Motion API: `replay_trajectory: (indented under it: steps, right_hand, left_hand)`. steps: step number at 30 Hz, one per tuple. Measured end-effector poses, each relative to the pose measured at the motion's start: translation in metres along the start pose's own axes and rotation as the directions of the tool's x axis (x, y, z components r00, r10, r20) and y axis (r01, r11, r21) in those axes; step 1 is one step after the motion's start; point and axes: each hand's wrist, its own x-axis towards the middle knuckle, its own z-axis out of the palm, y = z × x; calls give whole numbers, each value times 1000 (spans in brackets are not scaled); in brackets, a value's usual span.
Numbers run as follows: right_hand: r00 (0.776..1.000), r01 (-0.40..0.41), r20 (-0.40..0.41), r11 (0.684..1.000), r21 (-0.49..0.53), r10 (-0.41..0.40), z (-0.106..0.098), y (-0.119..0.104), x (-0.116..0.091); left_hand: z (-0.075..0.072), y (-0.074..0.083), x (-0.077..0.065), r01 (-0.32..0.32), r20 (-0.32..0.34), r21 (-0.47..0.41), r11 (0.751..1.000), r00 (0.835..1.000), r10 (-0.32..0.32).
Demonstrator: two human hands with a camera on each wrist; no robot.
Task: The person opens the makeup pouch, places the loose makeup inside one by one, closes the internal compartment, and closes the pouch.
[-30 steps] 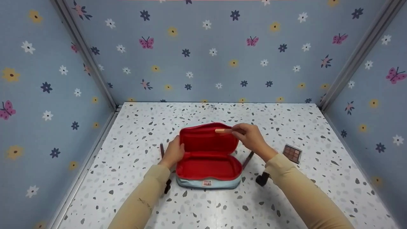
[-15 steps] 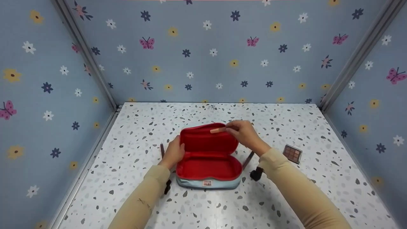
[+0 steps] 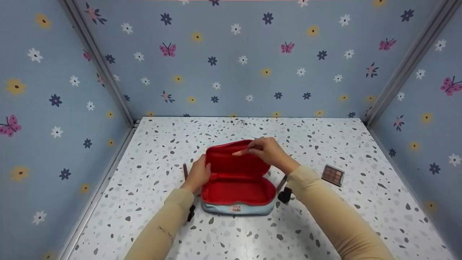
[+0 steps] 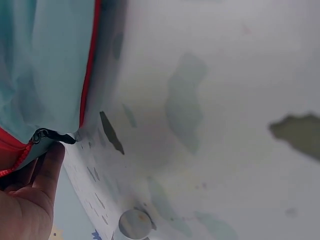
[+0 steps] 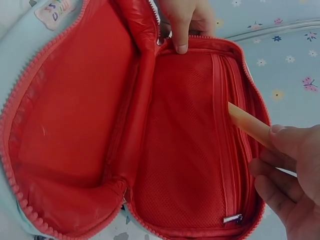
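A zip pouch (image 3: 238, 209), light blue outside and red inside, lies open with its lid raised. My left hand (image 3: 197, 175) grips the lid's left edge, thumb on the inside; in the right wrist view that thumb presses the red lining beside the mesh pocket (image 5: 185, 135). Between thumb and fingers, my right hand (image 3: 269, 153) pinches a slim peach-coloured stick (image 5: 250, 125). Its free end points into the unzipped slit along the mesh pocket's top, below the lid's rim. The left wrist view shows the pouch's blue outside (image 4: 50, 65) and fingers behind it.
An eyeshadow palette (image 3: 332, 175) lies on the speckled table to the right. A dark slender stick (image 3: 185, 171) is left of the pouch, and another (image 3: 281, 183) lies at its right side. Flower-patterned walls (image 3: 231, 72) enclose the table at the back and sides.
My right hand has moved left with the peach stick, whose free end now tilts downward toward the lid's pocket. My left hand keeps its grip on the lid.
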Motion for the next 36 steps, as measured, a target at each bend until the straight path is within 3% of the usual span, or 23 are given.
replay_trajectory:
  steps: [3,5,12,17,23,27,30,36]
  right_hand:
    - [1000,16,7,1000,-11,-16,4,1,2]
    - [1000,15,14,1000,-12,-15,7,1,3]
    - [999,-3,39,999,-34,4,15,1,5]
    - [998,-43,50,998,-41,45,18,1,7]
    - [1000,24,4,995,-98,-24,25,6,7]
    - [997,68,-12,986,-153,-70,32,10,4]
    - [998,50,-22,987,-156,-54,36,12,1]
    - [997,1,-71,984,-178,-14,34,11,-4]
  left_hand:
    - [-7,20,-7,27,5,-38,999,1000,-27]
    - [-3,12,-4,20,-2,-25,999,1000,-20]
    - [16,-44,16,17,19,42,999,1000,-17]
    - [19,-52,19,14,17,49,999,1000,-15]
    - [6,-15,4,-6,10,21,1000,1000,6]
    - [-4,21,-7,68,34,-3,998,997,-68]
    - [-10,43,-13,121,53,-5,993,991,-120]
    - [-10,39,-13,94,44,9,996,995,-94]
